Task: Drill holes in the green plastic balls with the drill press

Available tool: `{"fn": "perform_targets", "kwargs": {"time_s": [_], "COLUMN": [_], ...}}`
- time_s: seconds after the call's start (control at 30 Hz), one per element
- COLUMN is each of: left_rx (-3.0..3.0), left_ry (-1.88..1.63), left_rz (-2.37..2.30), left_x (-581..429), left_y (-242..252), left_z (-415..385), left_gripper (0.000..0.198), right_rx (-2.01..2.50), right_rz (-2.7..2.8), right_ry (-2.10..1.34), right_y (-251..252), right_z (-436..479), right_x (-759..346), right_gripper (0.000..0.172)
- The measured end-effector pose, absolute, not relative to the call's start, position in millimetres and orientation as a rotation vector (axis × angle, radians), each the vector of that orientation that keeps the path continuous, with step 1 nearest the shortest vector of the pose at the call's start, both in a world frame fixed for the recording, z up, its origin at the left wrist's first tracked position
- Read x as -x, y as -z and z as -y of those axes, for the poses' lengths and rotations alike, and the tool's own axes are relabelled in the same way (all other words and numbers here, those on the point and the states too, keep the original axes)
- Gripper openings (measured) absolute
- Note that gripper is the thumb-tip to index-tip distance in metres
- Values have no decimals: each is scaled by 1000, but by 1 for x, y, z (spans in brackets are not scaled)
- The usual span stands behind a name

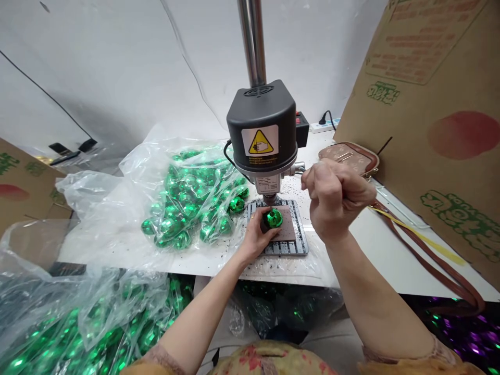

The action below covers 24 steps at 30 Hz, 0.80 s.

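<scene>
My left hand (258,232) grips a shiny green faceted ball (274,218) between thumb and fingers. The ball rests over the pinkish pad on the slotted metal base (301,245) of a small bench drill press (261,127), directly below its chuck (269,198). Raised to the right of the drill head, my right hand (332,195) is closed around the feed lever (299,167); most of the lever is hidden by the fingers. Dark shavings lie scattered around the base.
Many green balls (183,195) lie in clear plastic on the table's left, with another bagful (78,338) below the edge. A brown purse (349,156) with its strap sits at right beside a large cardboard box (437,135). A power strip (326,125) is behind.
</scene>
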<state>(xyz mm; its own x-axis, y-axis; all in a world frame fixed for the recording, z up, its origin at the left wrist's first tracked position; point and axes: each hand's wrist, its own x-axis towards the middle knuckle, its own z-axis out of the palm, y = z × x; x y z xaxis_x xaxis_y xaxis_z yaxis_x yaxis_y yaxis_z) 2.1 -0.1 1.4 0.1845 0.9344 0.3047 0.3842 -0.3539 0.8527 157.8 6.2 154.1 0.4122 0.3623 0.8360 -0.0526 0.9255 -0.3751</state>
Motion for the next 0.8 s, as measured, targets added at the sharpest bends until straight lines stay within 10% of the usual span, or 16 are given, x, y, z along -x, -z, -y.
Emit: {"fn": "perform_targets", "kwargs": {"time_s": [0.8], "left_rx": [-1707], "left_ry": [-1176], "left_rz": [-1215], "left_x": [-8], "left_y": [-9], "left_z": [4], "left_gripper": [55], "right_rx": [225], "right_rz": [1139], "right_ry": [-80], "right_y": [-135], "right_z": [-13], "right_x": [-156], "right_gripper": [46]}}
